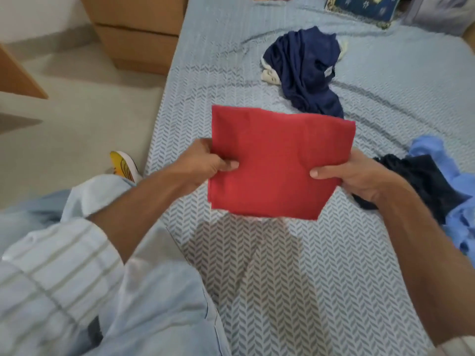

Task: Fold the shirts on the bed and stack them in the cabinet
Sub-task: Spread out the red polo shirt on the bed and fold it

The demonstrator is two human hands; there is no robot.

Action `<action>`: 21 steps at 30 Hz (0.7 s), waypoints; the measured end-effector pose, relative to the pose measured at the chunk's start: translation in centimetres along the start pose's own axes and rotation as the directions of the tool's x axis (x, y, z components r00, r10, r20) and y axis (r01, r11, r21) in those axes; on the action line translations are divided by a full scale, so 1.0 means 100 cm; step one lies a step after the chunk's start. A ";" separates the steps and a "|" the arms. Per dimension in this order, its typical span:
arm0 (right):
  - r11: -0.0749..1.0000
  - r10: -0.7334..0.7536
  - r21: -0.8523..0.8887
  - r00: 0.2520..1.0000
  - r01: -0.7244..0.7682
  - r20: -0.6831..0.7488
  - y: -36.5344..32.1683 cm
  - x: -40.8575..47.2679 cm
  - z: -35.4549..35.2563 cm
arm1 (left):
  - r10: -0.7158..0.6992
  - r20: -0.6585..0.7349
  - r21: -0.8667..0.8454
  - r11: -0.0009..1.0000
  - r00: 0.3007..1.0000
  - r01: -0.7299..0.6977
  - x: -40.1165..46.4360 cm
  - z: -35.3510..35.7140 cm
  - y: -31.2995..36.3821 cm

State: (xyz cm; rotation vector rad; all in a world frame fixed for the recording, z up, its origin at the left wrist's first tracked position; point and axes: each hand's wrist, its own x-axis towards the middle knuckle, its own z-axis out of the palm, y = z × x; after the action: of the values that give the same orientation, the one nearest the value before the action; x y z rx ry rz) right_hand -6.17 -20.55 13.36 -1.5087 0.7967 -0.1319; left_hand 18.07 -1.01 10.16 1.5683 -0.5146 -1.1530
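1. The red shirt (pixel 277 160), folded to a flat rectangle, is held up in the air above the bed (pixel 270 265) rather than resting on it; a shadow falls on the sheet just below its near edge. Held level between two grips like this, the folds probably stay together for carrying.
2. The left hand (pixel 203 163) pinches the shirt's left edge, thumb on top and fingers curled underneath. The right hand (pixel 347 173) pinches the right edge the same way, thumb pressed on the top face.
3. The shirt therefore spans the gap between the two hands, with most of its area reaching away from the person and a smaller part hanging nearer than the thumbs.
4. Shirts not yet folded lie crumpled on the bed: a navy shirt (pixel 305 70) further up the sheet, apart from the red one, and a heap of black garment (pixel 421 181) and light blue garment (pixel 460 219) just beside the right wrist. They look set aside so the middle of the bed is free for folding.
5. A wooden cabinet (pixel 138 32) stands on the floor to the left of the bed, well apart from the hands; whether it is the target cabinet I cannot tell.
6. My judgement: this fold is finished and stacking comes next.
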 end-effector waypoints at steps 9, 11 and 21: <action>0.886 -0.376 -0.374 0.897 0.275 -0.231 0.005 0.057 0.024 | 0.455 0.049 0.531 0.742 0.889 -0.409 0.053 -0.053 0.036; 0.832 -0.430 -0.432 0.897 0.349 -0.104 0.047 0.057 0.035 | 0.387 0.116 0.652 0.665 0.915 -0.364 0.055 -0.064 -0.011; 0.293 -0.497 -0.822 0.812 0.488 0.305 0.176 0.026 0.067 | -0.002 0.743 0.667 -0.082 0.669 -0.741 0.043 -0.085 -0.109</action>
State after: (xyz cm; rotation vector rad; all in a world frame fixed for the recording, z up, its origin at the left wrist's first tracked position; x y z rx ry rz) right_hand -7.56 -14.51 -4.60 -2.7777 0.3166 -0.2034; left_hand 24.77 3.42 -1.91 1.8168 -2.5678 -0.5643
